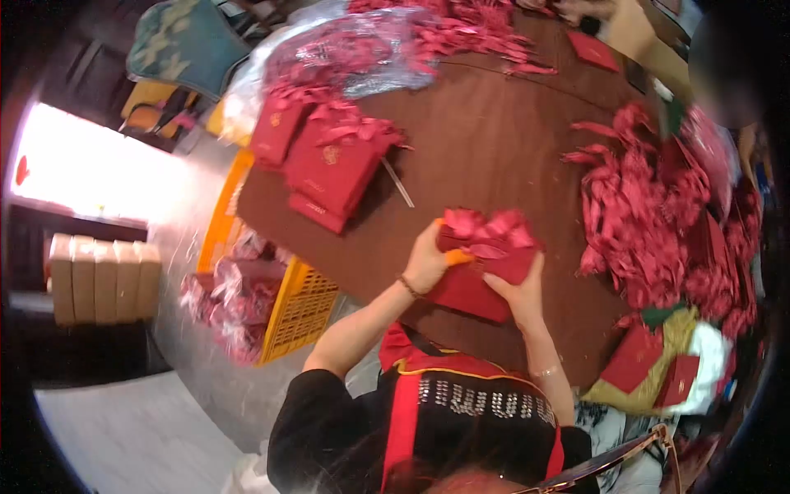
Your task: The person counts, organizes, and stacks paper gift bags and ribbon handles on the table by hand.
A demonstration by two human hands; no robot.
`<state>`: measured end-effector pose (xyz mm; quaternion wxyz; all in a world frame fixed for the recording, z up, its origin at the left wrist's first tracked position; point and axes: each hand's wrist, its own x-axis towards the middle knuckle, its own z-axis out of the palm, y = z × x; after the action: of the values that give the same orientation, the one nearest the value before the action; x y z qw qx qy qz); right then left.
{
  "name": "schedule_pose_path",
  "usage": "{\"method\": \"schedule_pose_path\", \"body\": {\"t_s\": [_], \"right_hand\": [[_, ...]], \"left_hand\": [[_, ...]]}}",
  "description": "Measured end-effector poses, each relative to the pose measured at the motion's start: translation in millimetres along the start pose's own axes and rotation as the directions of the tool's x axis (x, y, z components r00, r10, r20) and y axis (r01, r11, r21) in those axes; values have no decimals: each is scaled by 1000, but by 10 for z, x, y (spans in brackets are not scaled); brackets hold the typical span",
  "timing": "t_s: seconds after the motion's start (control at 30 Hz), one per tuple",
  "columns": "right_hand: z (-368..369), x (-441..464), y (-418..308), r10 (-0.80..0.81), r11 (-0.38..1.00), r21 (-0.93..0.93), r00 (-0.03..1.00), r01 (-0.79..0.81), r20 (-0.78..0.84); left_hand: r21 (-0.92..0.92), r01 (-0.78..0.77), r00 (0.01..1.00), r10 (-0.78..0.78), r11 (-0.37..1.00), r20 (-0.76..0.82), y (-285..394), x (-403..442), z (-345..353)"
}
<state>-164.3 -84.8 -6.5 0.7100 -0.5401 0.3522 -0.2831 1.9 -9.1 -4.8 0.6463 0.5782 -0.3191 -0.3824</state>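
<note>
Nearest the camera, at the bottom of the frame, a black shirt and a red apron strap [403, 424], and just above them the action! The left hand [426, 265] grips the left edge of a red bag [471, 295], an orange cover [457, 258] on the thumb; the right hand [522, 295] clamps the other side, its thumb across the front. So both hands are on the one bag, below the centre of the frame, with pink-red ribbon [487, 229] bunched along its far edge. The step in hand looks like handling or arranging that ribboned bag; the next move, I'd judge, calls for a steady side grip and free fingertips at the ribbon, without creasing the bag. Whether the bow is fully tied, I can't tell.

Left of frame, an orange crate [300, 317] carries wrapped bundles. Farther along the brown tabletop [494, 132], a white strip [398, 183] lies beside stacked red bags [333, 169]; at right, a big ribbon heap [634, 222]; and at the far edge, clear plastic [387, 78] over more ribbon.
</note>
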Motion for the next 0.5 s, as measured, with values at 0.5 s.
{"method": "schedule_pose_path", "body": {"t_s": [0.5], "right_hand": [[193, 3, 67, 252, 891, 352, 957, -288, 146]], "left_hand": [[503, -184, 897, -64, 845, 436, 871, 337, -930]]}}
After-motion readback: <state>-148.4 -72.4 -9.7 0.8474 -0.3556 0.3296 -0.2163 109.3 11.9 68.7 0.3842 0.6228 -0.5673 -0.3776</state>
